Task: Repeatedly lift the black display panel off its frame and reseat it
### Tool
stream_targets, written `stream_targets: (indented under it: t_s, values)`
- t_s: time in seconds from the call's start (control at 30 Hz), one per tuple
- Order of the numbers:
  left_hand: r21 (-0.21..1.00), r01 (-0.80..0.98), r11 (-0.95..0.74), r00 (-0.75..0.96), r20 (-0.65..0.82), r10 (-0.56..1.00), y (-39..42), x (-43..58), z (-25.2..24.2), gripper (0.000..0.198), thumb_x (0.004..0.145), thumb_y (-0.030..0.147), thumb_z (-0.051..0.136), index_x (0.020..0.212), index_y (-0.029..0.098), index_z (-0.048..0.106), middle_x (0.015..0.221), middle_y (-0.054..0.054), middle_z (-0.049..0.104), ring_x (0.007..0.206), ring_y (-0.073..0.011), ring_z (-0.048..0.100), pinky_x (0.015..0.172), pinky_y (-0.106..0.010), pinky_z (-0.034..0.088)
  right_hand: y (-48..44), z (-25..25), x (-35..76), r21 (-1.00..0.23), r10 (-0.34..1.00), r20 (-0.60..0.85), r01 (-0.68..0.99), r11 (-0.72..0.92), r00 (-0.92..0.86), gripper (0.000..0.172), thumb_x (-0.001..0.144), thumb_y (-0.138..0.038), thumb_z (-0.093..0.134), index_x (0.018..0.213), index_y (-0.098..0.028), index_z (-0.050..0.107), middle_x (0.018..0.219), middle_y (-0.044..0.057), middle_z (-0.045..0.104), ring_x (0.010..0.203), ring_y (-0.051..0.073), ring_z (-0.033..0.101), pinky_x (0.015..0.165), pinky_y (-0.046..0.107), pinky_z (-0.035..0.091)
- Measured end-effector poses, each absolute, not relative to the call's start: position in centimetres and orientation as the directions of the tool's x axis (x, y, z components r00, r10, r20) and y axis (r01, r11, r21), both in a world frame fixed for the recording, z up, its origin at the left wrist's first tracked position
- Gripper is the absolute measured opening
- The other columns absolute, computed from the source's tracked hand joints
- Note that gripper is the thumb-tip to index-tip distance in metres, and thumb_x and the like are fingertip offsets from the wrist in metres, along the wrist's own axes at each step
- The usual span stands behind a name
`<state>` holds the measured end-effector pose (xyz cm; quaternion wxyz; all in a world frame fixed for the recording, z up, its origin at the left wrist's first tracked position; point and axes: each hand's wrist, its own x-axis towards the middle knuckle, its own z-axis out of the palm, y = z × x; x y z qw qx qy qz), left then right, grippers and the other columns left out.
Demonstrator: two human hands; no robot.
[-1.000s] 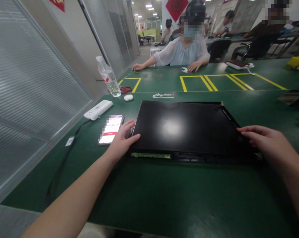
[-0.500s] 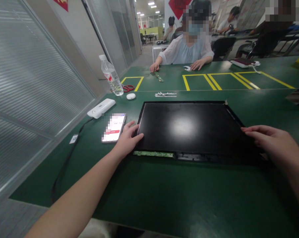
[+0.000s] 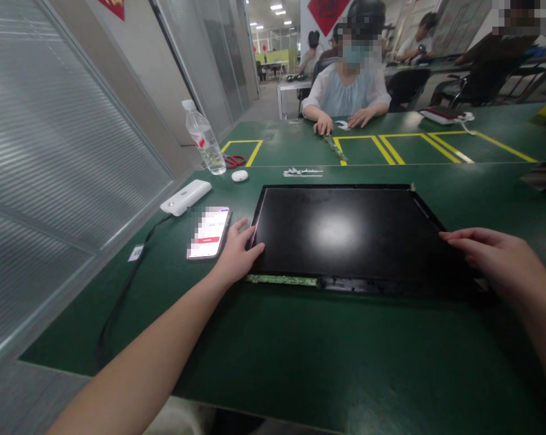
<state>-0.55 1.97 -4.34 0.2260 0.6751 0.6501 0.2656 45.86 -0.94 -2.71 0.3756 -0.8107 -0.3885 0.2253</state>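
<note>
A black display panel (image 3: pixel 300 241) lies face up on the green table, glare at its middle. A green circuit board strip (image 3: pixel 282 280) runs along the left part of its near edge. My left hand (image 3: pixel 237 251) rests at the panel's left edge, fingers spread and the thumb on the screen's border. At the right edge, my right hand (image 3: pixel 494 248) pinches the panel's rim between thumb and fingertips. Whether it also holds a small piece there is hidden.
Left of the panel are a lit phone (image 3: pixel 208 232), a white power bank (image 3: pixel 186 197) with a black strap, a white earbud case (image 3: pixel 240 176), a water bottle (image 3: pixel 204 138) and red-handled scissors (image 3: pixel 235 161). Thin white strips (image 3: pixel 302 173) lie behind it. A person (image 3: pixel 352 84) sits opposite.
My hands and the panel hold nearly the same place. Across the table, the other person's hand and a small green circuit strip have moved to the right.
</note>
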Motion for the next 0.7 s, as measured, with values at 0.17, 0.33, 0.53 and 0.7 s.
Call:
stream_targets:
  t_s: [0.17, 0.33, 0.53, 0.7]
  values:
    - [0.64, 0.766, -0.055, 0.039, 0.038, 0.998, 1.76, -0.01, -4.05, 0.051, 0.087, 0.032, 0.066, 0.134, 0.012, 0.065, 0.165, -0.02, 0.033, 0.156, -0.0392, 0.03, 0.127, -0.054, 0.027, -0.72, -3.3, 46.52, -0.779, 0.818, -0.052, 0.489, -0.392, 0.573, 0.042, 0.049, -0.052, 0.069, 0.08, -0.023, 0.076, 0.11, 0.007, 0.077, 0.08, 0.022, 0.059, 0.064, 0.034, 0.043]
    - [0.625, 0.779, -0.062, 0.058, 0.027, 0.998, 1.72, 0.03, -3.99, 0.053, 0.088, 0.033, 0.065, 0.136, 0.013, 0.063, 0.165, -0.02, 0.034, 0.156, -0.0389, 0.03, 0.127, -0.055, 0.027, -0.74, -3.31, 46.51, -0.781, 0.804, -0.071, 0.468, -0.413, 0.591, 0.042, 0.049, -0.049, 0.069, 0.081, -0.023, 0.076, 0.11, 0.007, 0.077, 0.079, 0.021, 0.059, 0.061, 0.034, 0.043]
    - [0.6, 0.791, -0.116, 0.099, 0.062, 0.993, 1.81, -0.25, -4.35, 0.053, 0.088, 0.035, 0.066, 0.137, 0.015, 0.061, 0.163, -0.02, 0.036, 0.153, -0.0395, 0.035, 0.126, -0.057, 0.027, -0.89, -3.29, 46.54, -0.761, 0.812, -0.08, 0.491, -0.424, 0.577, 0.043, 0.051, -0.051, 0.069, 0.084, -0.025, 0.077, 0.11, 0.004, 0.077, 0.081, 0.021, 0.06, 0.067, 0.036, 0.044]
    - [0.608, 0.783, -0.133, 0.105, 0.082, 0.991, 1.84, -0.36, -4.49, 0.052, 0.087, 0.037, 0.067, 0.134, 0.017, 0.063, 0.161, -0.019, 0.038, 0.152, -0.0398, 0.036, 0.126, -0.057, 0.027, -0.86, -3.55, 46.93, -0.76, 0.82, -0.07, 0.502, -0.413, 0.569, 0.042, 0.052, -0.053, 0.07, 0.084, -0.026, 0.077, 0.11, 0.003, 0.077, 0.089, 0.024, 0.063, 0.074, 0.038, 0.044]
